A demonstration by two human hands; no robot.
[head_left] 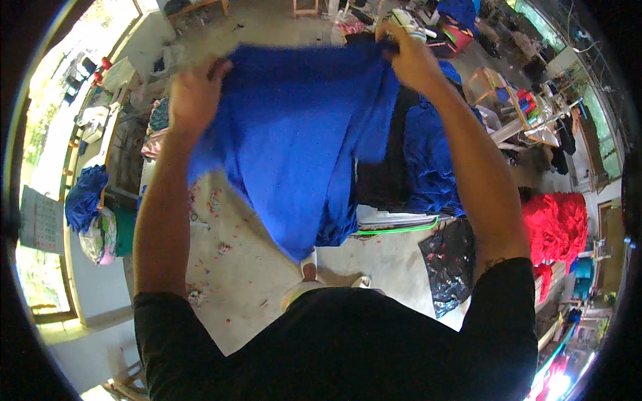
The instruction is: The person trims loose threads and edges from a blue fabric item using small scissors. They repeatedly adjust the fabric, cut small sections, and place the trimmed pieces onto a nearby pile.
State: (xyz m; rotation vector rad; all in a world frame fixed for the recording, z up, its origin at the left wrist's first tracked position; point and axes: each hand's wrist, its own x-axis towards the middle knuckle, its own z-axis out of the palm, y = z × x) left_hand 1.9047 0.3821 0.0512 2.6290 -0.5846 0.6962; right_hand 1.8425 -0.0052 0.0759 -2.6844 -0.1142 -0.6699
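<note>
A blue garment hangs stretched out in front of me, held up by its two top corners. Blur softens its lower left part, and its lower end tapers to a point above the floor. My left hand is closed on the upper left corner, slightly blurred. At the upper right corner, the fingers of my right hand pinch the cloth. Just beyond the garment's right side lie black cloth and a heap of similar blue garments. The hanging cloth hides part of what is behind it.
A black plastic bag lies on the floor to the right. Farther right is a red cloth pile. Blue cloth hangs by the left window. Scraps dot the concrete floor. A cluttered wooden workbench stands at the far right.
</note>
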